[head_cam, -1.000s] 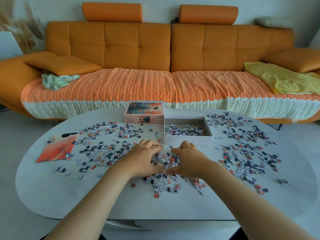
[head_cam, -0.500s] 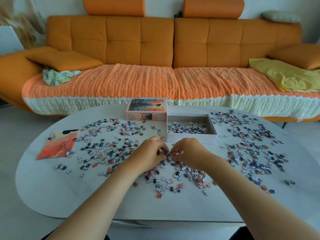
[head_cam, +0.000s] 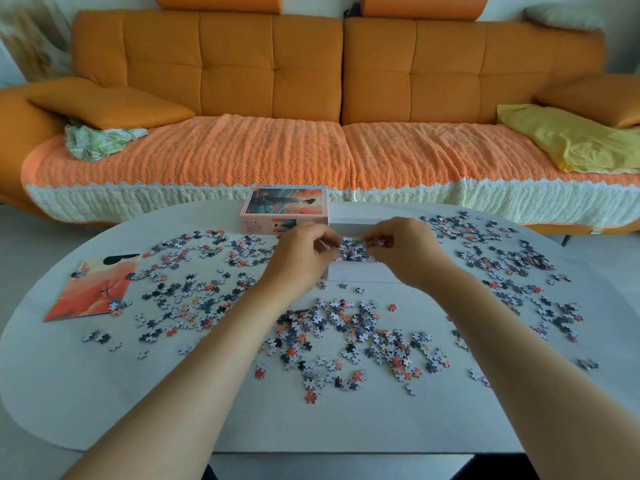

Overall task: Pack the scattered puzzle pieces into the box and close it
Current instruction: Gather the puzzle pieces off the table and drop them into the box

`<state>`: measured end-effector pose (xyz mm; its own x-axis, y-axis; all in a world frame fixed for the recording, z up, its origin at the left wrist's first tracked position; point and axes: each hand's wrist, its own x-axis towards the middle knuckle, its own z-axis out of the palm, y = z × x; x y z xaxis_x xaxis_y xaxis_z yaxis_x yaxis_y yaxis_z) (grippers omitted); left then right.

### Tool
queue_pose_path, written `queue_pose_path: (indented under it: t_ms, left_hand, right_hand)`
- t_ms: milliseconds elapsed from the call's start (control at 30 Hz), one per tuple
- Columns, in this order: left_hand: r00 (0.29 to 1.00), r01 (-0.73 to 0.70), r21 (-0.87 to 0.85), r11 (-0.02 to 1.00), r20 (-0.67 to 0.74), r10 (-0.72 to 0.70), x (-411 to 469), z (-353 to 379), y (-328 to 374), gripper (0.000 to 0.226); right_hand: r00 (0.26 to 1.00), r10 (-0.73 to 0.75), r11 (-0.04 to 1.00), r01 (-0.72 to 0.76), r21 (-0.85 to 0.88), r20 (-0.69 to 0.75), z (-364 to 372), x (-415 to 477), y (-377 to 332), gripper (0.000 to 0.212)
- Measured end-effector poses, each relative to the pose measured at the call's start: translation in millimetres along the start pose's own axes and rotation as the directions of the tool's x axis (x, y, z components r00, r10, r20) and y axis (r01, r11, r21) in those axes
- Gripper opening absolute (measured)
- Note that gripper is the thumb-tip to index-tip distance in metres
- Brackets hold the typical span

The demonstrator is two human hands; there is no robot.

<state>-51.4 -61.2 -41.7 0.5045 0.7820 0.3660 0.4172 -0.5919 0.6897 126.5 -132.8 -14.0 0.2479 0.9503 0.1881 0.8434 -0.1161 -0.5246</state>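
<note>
Both my hands hover over the open white box at the table's far middle. My left hand is cupped above its left side, fingers curled; my right hand is over its right side, with puzzle pieces pinched at the fingertips. Pieces lie in the box between my hands. The box lid, pink with a picture, stands just left of the box. Scattered puzzle pieces cover the table: a patch in front, a spread on the left, another on the right.
A picture card lies near the left edge of the pale oval table. An orange sofa with cushions, a green cloth and a yellow cloth stands right behind the table.
My hands gathered pieces from the front patch, lifted away from the table and moved forward over the box. The view has tilted down a little.
</note>
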Motion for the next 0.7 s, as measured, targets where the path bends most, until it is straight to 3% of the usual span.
queue_pose_path:
  t_ms: [67,133,233,367,500,600,700]
  left_hand:
    - [0.997,-0.062,0.061,0.996,-0.050,0.065,11,8,-1,0.019]
    - [0.991,-0.107,0.235,0.966,-0.054,0.123,20,17,-5,0.022]
    - [0.994,-0.114,0.500,0.859,0.061,0.096,26,25,-15,0.036]
    - [0.976,-0.204,0.460,0.865,0.163,0.143,19,30,-20,0.036]
    - [0.954,-0.299,0.433,0.850,0.108,0.281,7,28,-16,0.025]
    - [0.934,-0.357,0.355,0.864,0.114,0.339,-8,23,-6,0.014]
    - [0.938,-0.307,0.253,0.917,0.243,0.247,-28,18,4,0.020]
  right_hand:
    - [0.999,-0.028,0.998,0.027,-0.053,-0.029,5,7,6,0.018]
    - [1.000,-0.017,0.997,0.017,-0.081,0.005,11,12,12,0.027]
    - [0.998,0.030,0.996,-0.026,-0.085,0.047,17,16,19,0.041]
    - [0.999,0.000,0.994,0.005,-0.109,0.044,12,13,19,0.020]
    - [0.980,0.001,0.996,0.018,-0.093,0.200,10,2,20,0.027]
    - [0.983,-0.156,0.978,0.167,-0.128,0.092,7,-5,24,0.022]
    - [0.961,-0.264,0.957,0.271,-0.103,0.079,-7,-17,19,0.016]
